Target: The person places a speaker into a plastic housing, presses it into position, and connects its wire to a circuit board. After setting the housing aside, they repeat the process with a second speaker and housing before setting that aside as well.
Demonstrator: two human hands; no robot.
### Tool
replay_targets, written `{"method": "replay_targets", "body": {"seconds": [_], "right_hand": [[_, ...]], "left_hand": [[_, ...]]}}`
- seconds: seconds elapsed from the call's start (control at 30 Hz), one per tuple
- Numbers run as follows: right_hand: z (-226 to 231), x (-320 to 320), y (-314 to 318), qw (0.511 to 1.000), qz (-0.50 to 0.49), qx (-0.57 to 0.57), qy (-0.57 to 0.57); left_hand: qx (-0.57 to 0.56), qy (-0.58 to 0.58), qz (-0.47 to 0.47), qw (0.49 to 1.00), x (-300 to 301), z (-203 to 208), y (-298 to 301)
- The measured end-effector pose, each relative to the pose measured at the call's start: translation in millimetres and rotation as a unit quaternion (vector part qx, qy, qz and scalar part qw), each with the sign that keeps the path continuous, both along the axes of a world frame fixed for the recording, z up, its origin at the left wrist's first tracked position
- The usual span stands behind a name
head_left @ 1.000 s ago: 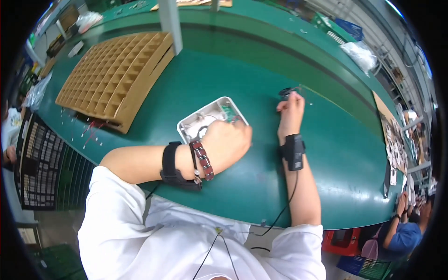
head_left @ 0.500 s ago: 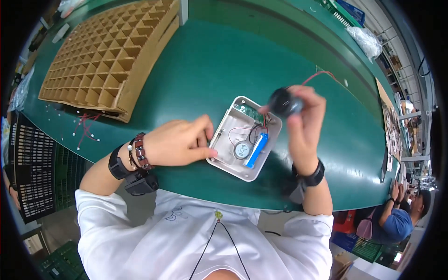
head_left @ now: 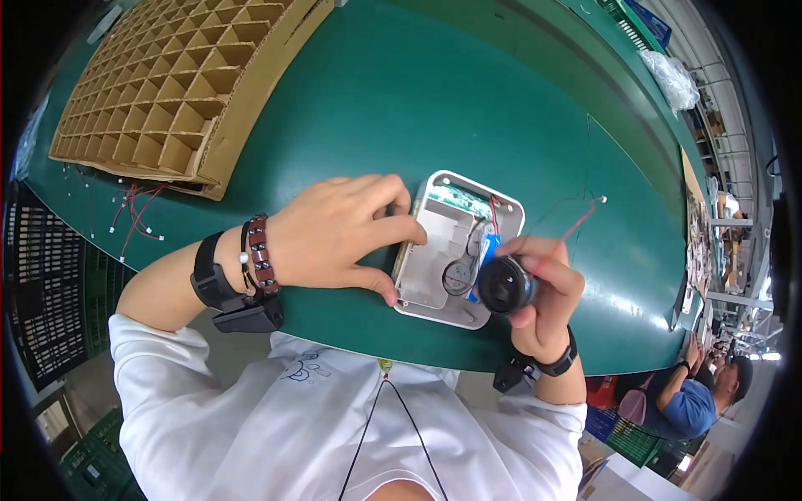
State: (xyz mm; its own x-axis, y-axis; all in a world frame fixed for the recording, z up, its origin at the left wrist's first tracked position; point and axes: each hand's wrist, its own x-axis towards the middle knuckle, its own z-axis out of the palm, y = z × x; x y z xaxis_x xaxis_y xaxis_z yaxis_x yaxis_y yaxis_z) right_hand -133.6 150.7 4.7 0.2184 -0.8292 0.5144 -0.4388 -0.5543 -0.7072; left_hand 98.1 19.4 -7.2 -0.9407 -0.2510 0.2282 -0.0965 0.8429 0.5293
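An open white plastic housing (head_left: 440, 317) lies tilted on the green table. My left hand (head_left: 338, 238) grips its left side, thumb at the lower corner and fingers along the edge. Inside are a green circuit board (head_left: 459, 199), a small round speaker (head_left: 457, 278) and a blue cylindrical battery (head_left: 489, 246), partly hidden. Over the housing's right edge, my right hand (head_left: 551, 305) pinches a round black part (head_left: 505, 285) with a glossy, lens-like face. From it a thin red wire (head_left: 578, 224) trails to the right, ending in a white connector.
A cardboard divider box (head_left: 221, 159) stands at the back left, with several loose red leads (head_left: 134, 209) beside it. Black and green crates flank the table on the left. A clear plastic bag (head_left: 671, 79) lies far right. A co-worker (head_left: 693, 405) sits at the right.
My right hand has brought the round black part down and nearer, its glossy face now towards me. My left hand's fingers have spread over the housing's edge. The view has shifted slightly.
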Motion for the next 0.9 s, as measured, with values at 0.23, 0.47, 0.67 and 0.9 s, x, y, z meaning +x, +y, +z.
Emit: {"method": "replay_targets", "body": {"seconds": [0.23,0.47,0.67,0.9], "right_hand": [[-10,-7,31,0.984,-0.117,0.052,0.122],[15,19,2,0.985,-0.114,0.030,0.129],[23,39,-10,0.963,-0.059,-0.018,0.262],[8,34,-15,0.958,-0.036,0.009,0.285]], "left_hand": [[0.014,0.078,-0.017,0.997,-4,-11,-1],[0.061,0.070,-0.023,0.995,5,-20,7],[0.033,0.137,0.001,0.990,9,-17,9],[0.048,0.160,-0.035,0.985,7,-16,11]]}}
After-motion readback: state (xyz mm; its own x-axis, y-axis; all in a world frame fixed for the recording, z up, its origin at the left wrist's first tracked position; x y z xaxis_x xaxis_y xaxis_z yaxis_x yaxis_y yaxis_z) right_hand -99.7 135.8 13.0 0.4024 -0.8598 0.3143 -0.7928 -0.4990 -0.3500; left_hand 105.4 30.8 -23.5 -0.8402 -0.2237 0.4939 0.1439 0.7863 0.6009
